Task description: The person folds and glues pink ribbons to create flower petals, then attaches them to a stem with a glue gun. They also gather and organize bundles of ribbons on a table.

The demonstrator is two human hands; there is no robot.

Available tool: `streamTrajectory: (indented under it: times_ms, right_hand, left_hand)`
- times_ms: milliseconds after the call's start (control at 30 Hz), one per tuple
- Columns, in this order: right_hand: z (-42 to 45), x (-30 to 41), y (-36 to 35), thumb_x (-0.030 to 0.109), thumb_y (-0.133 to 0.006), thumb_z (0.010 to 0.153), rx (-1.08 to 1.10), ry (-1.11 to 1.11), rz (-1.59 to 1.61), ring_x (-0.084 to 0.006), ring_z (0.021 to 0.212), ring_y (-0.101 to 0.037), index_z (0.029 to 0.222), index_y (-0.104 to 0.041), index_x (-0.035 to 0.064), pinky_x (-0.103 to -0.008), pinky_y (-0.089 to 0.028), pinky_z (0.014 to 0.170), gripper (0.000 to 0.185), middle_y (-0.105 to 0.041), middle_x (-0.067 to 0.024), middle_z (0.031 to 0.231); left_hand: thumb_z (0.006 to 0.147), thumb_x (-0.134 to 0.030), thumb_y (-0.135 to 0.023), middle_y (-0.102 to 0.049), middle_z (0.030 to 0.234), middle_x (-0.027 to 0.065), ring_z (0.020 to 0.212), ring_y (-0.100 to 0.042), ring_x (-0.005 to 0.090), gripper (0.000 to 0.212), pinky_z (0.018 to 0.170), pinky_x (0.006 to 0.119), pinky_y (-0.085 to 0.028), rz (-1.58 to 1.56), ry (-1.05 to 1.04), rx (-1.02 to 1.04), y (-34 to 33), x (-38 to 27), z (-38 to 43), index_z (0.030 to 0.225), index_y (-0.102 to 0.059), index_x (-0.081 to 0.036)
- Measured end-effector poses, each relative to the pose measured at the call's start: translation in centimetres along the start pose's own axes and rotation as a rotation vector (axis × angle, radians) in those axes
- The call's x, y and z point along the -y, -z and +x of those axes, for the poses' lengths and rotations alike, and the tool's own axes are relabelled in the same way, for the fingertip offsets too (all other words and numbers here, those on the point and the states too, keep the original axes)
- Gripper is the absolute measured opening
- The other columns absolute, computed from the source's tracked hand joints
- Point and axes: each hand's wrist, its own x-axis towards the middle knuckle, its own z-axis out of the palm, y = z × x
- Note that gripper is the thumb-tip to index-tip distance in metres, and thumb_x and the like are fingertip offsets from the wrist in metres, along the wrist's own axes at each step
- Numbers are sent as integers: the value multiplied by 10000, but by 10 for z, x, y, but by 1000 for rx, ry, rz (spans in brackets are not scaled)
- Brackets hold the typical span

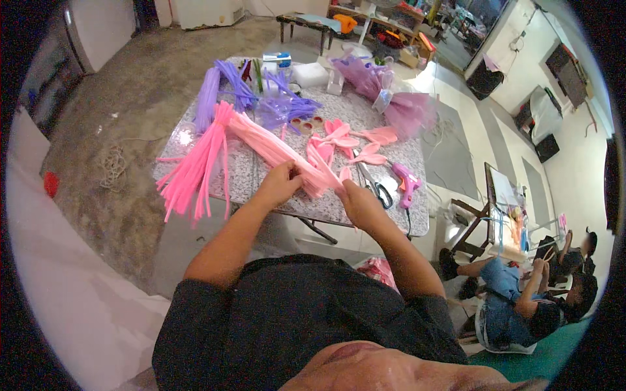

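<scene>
A bundle of light pink pipe cleaners (266, 146) lies slantwise across the speckled tabletop (391, 222). My left hand (280, 186) grips the near side of this bundle with curled fingers. At its lower right end, my right hand (361, 204) pinches a few light pink strands (328, 168) that angle away from the rest. A brighter pink pipe cleaner bundle (198, 161) fans out on the left, its top gathered. Beyond my right hand are several pink looped petal shapes (369, 154), scissors with dark handles (381, 190) and a purple hot glue gun (406, 183).
Purple pipe cleaners (208, 97), a white foam block (310, 75), tape rolls (307, 124) and a purple wrapped bouquet (386, 95) occupy the table's far part. The glue gun's cord (409, 222) hangs over the near edge. At right, people (523, 298) sit by another table (506, 210).
</scene>
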Motion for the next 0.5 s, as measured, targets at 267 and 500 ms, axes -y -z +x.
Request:
streamTrajectory:
  times_ms: [267,500]
  right_hand:
    - [-20,-5,-6,162,-420,848,109,-53,-154,-419,713,-579,914,-471,-8,-510,-440,638,190,-586,-253,756]
    - [-32,-5,8,87,-429,790,114,-39,-325,-378,713,-605,899,-494,-13,-474,-465,608,162,-605,-219,766]
  left_hand:
    - [816,-166,-538,-577,812,27,740,-518,122,157,680,267,-416,-349,170,94,-1,19,11,916,-566,-47]
    - [808,-176,-567,-563,822,0,770,-500,94,158,709,242,-395,-457,250,156,1,10,13,901,-573,-49]
